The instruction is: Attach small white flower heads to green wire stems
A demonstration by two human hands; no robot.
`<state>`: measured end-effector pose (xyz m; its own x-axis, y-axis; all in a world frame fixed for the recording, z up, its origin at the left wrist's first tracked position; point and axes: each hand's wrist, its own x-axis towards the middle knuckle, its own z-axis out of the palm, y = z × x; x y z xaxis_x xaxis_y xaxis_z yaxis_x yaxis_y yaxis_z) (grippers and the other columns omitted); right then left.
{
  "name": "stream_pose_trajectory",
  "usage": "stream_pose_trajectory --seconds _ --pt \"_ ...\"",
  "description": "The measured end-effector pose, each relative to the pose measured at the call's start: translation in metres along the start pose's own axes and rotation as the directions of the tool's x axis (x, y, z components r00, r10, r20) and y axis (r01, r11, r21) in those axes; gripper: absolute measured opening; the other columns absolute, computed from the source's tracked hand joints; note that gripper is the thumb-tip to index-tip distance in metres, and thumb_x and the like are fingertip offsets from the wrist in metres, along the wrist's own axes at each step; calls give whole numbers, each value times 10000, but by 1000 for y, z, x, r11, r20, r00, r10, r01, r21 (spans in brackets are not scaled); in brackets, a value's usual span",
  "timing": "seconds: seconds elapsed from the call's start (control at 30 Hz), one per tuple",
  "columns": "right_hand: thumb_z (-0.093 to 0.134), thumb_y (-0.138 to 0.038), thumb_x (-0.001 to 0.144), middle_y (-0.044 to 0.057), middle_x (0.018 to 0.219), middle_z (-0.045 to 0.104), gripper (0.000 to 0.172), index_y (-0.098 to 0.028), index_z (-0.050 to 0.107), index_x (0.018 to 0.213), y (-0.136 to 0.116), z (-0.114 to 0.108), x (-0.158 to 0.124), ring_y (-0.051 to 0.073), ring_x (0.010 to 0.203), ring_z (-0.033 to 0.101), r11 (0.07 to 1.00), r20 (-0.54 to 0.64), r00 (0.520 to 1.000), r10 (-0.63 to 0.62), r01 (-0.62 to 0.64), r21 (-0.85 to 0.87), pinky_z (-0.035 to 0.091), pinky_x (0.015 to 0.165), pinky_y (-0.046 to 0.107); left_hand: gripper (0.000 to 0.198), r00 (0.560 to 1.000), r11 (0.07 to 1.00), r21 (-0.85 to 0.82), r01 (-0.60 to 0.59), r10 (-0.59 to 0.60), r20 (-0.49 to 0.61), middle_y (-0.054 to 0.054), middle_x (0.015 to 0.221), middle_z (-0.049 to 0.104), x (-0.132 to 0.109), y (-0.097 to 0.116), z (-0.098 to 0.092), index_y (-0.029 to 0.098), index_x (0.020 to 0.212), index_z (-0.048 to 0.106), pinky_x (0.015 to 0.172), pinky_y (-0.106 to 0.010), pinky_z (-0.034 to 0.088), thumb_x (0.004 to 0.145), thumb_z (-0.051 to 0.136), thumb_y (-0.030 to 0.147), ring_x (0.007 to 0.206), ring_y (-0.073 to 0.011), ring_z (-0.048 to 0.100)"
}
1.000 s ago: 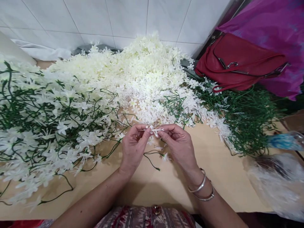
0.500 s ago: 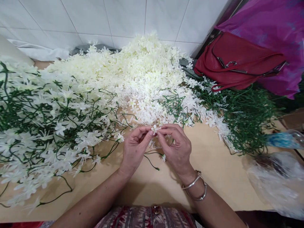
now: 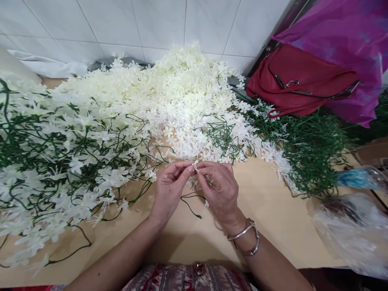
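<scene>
My left hand (image 3: 169,188) and my right hand (image 3: 220,190) meet fingertip to fingertip over the tan tabletop (image 3: 273,210). Both pinch one small white artificial flower (image 3: 195,165) between thumbs and forefingers. A thin green wire stem (image 3: 190,204) with a tiny bloom hangs below the hands onto the table. Just beyond the fingers lies a heap of loose white flowers (image 3: 182,101). Two silver bangles (image 3: 247,238) sit on my right wrist.
Finished green stems with white flowers (image 3: 60,153) cover the left side. Bare green stems (image 3: 315,149) lie at the right, below a red handbag (image 3: 300,81) and purple cloth (image 3: 348,36). A clear plastic bag (image 3: 354,230) rests at the lower right. White tiled wall (image 3: 121,24) behind.
My right hand has turned and slid left and down, closing in on the left hand. The flower between the fingertips is now more hidden by the fingers.
</scene>
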<state>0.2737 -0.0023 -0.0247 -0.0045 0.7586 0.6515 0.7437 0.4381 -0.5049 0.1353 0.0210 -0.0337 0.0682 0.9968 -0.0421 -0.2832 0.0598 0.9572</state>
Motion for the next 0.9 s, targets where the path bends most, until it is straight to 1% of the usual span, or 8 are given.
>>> stream_pose_trajectory --seconds 0.13,0.27,0.37,0.43,0.67,0.77,0.83,0.9 --pt "647 -132 992 22 924 810 163 -280 690 1047 -1 -2 0 225 862 756 994 12 994 111 -111 5 507 840 416 179 999 999 24 -27 26 37 -52 967 833 -1 0 0 198 974 807 902 -341 634 878 821 348 928 -199 772" --pt "689 -134 949 6 884 766 248 -283 707 1146 0 -6 1 228 845 712 953 11 965 262 -261 157 537 887 429 113 990 984 117 -133 126 65 -46 1011 837 -5 -4 -2 221 1011 809 920 -328 630 928 775 290 955 -194 783" --pt "676 -100 934 11 903 760 220 -276 751 1044 2 -9 1 226 876 689 919 86 951 297 -309 243 541 847 402 100 966 940 228 -252 230 117 -40 1055 835 -9 -7 -3 246 1031 809 923 -325 624 961 740 260 990 -191 782" --pt "676 -90 932 11 913 767 205 -275 760 964 4 -9 1 220 887 685 899 102 947 304 -321 299 539 836 388 102 952 914 274 -301 272 139 -42 1065 832 -10 -9 -4 252 1034 805 918 -329 624 971 726 251 1002 -197 781" --pt "698 -86 922 -3 828 715 187 -262 744 878 7 -7 0 189 818 670 848 75 942 328 -328 417 544 769 335 101 962 935 233 -268 247 114 -60 1101 822 -11 -16 -4 241 1049 779 978 -340 606 976 714 218 1080 -216 773" --pt "695 -73 917 10 914 715 192 -256 740 879 6 -7 2 189 896 684 862 64 946 319 -318 395 553 834 342 89 966 943 213 -256 240 99 -62 1074 817 -10 -17 -3 222 1044 770 978 -329 606 971 720 210 1066 -209 773" --pt "702 -71 913 19 995 717 185 -252 733 883 5 -6 2 190 967 688 869 57 945 322 -319 379 550 896 351 96 968 945 211 -251 239 81 -54 1049 811 -10 -16 -3 214 1052 764 945 -300 610 964 728 202 1021 -188 772" --pt "703 -73 917 18 1015 722 182 -251 724 886 5 -6 2 188 992 689 867 63 945 320 -319 382 542 926 352 94 965 938 227 -263 255 65 -47 1025 807 -10 -15 -3 209 1047 763 908 -273 612 960 733 196 973 -170 770"
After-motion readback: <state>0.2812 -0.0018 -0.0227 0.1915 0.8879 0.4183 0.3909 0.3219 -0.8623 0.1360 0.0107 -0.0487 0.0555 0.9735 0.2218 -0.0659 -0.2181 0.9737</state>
